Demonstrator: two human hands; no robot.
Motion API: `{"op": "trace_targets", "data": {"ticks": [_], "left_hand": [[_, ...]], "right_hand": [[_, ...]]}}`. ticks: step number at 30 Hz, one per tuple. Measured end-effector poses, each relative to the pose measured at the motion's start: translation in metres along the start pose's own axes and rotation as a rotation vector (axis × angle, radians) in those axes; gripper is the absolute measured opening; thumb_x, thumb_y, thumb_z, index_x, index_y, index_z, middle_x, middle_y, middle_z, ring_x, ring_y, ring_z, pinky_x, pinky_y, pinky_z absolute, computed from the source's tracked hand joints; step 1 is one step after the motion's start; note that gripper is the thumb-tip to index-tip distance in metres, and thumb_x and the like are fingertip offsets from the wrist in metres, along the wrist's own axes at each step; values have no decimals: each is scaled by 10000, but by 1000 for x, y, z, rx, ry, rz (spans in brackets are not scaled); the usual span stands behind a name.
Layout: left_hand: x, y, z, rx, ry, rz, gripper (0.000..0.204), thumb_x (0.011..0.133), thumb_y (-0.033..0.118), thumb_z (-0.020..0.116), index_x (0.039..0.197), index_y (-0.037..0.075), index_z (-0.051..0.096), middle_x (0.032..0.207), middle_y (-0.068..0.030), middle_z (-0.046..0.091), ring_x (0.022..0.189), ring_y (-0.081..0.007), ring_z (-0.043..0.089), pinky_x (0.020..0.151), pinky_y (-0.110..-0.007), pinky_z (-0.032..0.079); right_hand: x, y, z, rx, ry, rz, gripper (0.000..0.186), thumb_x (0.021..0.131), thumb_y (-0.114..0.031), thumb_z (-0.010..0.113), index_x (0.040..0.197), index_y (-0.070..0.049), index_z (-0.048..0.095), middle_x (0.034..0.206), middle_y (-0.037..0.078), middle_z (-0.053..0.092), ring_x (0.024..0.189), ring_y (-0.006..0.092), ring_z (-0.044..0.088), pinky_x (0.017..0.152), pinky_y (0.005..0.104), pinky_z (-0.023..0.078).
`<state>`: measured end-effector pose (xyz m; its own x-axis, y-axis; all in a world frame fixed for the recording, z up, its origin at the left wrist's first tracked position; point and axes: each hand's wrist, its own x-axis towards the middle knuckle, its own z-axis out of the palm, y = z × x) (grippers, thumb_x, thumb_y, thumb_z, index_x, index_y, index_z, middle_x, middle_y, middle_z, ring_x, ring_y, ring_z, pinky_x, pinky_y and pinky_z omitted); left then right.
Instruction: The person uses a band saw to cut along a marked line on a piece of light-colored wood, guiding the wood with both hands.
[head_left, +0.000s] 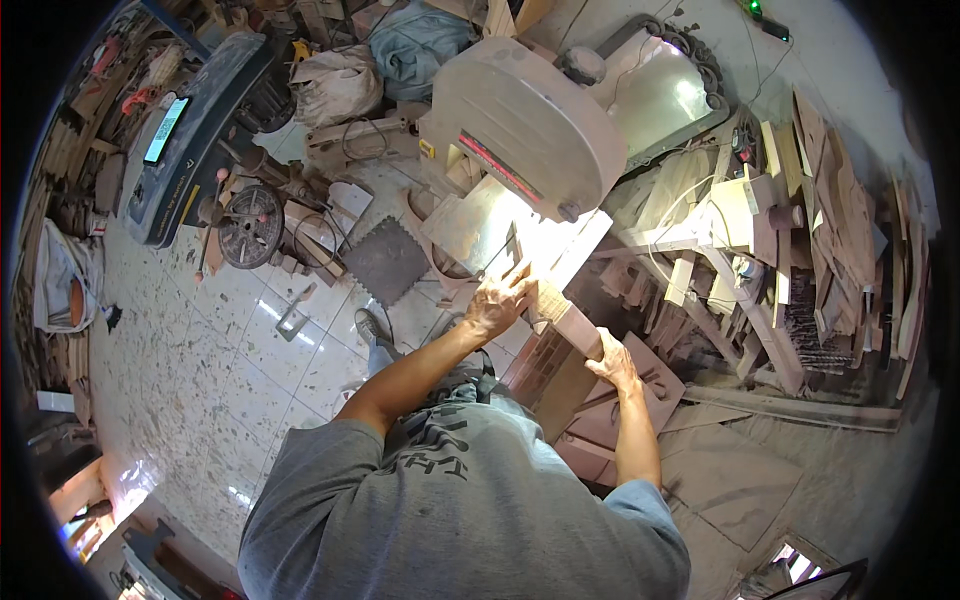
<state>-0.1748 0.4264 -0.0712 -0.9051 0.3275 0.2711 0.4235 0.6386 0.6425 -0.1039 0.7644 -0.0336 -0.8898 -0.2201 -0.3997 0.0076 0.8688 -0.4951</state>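
Both my hands are on a pale wooden block (578, 327) that lies lengthwise toward the lit table (470, 222) of a band saw. My left hand (500, 302) presses against the block's left side close to its far end, fingers bent toward the bright area below the saw's housing. My right hand (616, 362) wraps round the near end. Above the table bulges the saw's big grey upper housing (525, 120). Glare washes out the block's far end, and I cannot make out the blade.
To the left stands a dark drill press (200, 140) with a lit phone (166, 130) on it and a round handwheel (251, 226). Wood offcuts and boards (840, 190) crowd a wooden stand (745, 290) at right. A dark mat (386, 262) lies on the tiled floor.
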Motion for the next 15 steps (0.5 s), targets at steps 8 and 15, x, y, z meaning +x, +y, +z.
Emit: {"op": "trace_targets", "data": {"ticks": [8,15], "left_hand": [[1,2,-2,-9,-25,-26,397,921,247,741,1296,141,669,1575,-124,543,1203,-361,644,998,-469,552],[4,3,-6,-54,-23,-39,357,909,215,761,1241,148,649,1573,-156,538,1247,-398,635,1014,-494,555]], "right_hand": [[0,0,1,16,9,0,727,701,-188,824,1349,-80,512,1145,268,697,1115,498,660,922,521,558],[-2,-11,-2,3,11,22,699,697,-172,848,1310,-59,530,1167,252,698,1113,478,666,926,514,565]]}}
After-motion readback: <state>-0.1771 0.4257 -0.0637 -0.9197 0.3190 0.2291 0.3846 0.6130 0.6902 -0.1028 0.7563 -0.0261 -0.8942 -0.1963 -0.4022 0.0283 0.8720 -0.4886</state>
